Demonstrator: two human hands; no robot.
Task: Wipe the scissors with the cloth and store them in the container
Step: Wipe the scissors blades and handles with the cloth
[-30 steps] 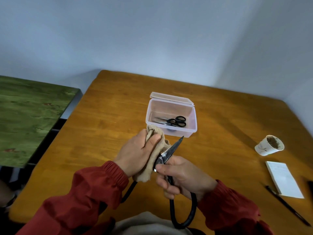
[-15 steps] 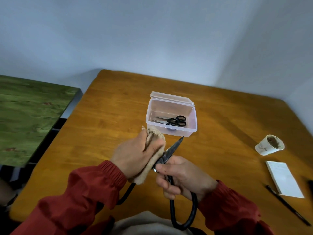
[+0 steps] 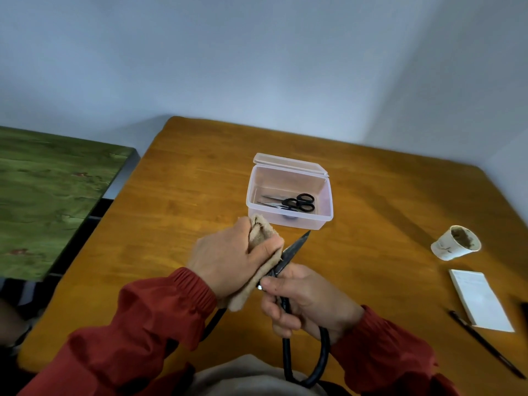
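Matt dark metal scissors (image 3: 294, 248), rough beige cloth (image 3: 261, 234), translucent plastic container (image 3: 288, 222), glossy wood table (image 3: 185, 195)

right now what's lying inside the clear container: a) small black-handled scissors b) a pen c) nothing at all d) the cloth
A: small black-handled scissors lie in the open container, while the left hand holds the cloth against the large scissors gripped by the right hand.

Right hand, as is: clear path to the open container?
Probably yes: the container sits lid-open just beyond the right hand, bare table between; it grips the large scissors though.
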